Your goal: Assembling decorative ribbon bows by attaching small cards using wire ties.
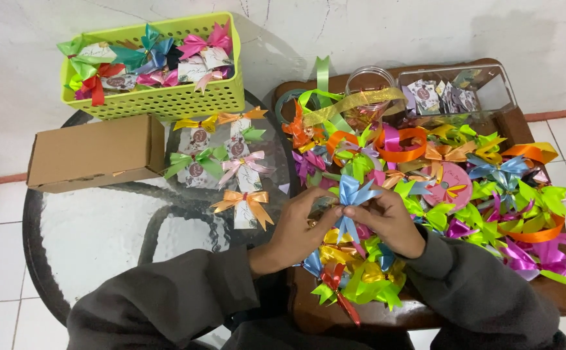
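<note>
Both hands pinching light-blue ribbon bow [352, 194] over wooden tray's left edge: left hand [296, 230], right hand [390, 223], fingers closed. Finished tagged bows [221, 162] on glass table, more in green basket [166, 100]. Loose bow pile [490, 188] remaining.

A green basket [166, 100] of bows sits behind a cardboard box [95, 152] on the glass table [89, 233].
</note>
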